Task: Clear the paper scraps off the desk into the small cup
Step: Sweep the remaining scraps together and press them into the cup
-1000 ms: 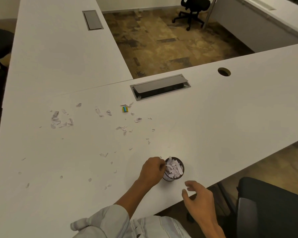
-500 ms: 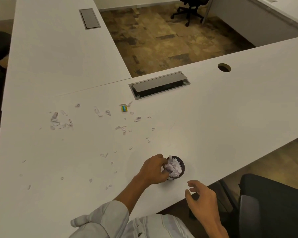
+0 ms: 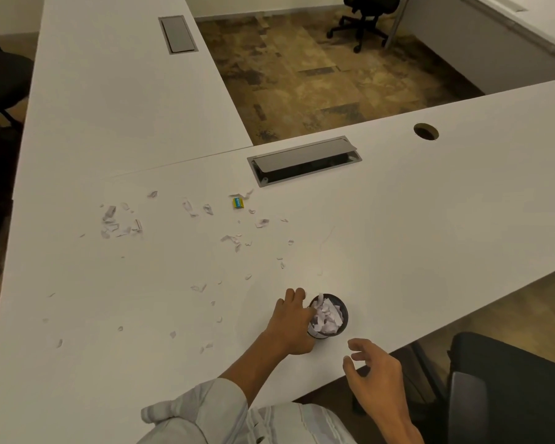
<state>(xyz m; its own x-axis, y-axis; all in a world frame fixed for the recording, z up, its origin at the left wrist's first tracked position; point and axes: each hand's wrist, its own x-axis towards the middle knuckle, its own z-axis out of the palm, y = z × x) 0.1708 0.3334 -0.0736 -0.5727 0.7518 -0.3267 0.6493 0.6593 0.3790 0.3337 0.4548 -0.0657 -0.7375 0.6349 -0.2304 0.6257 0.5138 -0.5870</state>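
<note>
— Near the front edge of the white worktop [image 3: 398,219], what stood there?

— A small dark cup [image 3: 329,316], upright, heaped to the rim with torn white paper. The left hand [image 3: 290,325] was against its left side, fingers curled round the wall and reaching to the rim, so it gripped the cup. Whether a scrap was pinched in the fingertips as well, I could not tell.

— And the right hand [image 3: 374,371]?

— It hung just past the near edge, right of the cup and apart from it, fingers loosely spread and lightly bent, holding nothing.

— Where was the paper that lay outside the cup?

— Paper scraps [image 3: 231,240] were strewn over the worktop to the left of the cup and farther back. One denser cluster [image 3: 119,222] sat far left; thin bits were scattered toward the near left edge. A small yellow and blue piece [image 3: 237,203] lay among the far scraps, just in front of a recessed cable tray [image 3: 305,161] with its flap partly raised.

— Anything else on that surface?

— A round cable hole [image 3: 425,132] to the far right, and a second, closed tray [image 3: 177,34] on the adjoining wing at far left. A light sleeve [image 3: 205,408] covered the left forearm. A black office chair [image 3: 366,14] stood on the patterned floor beyond, and another dark chair [image 3: 510,389] sat at the near right.
</note>
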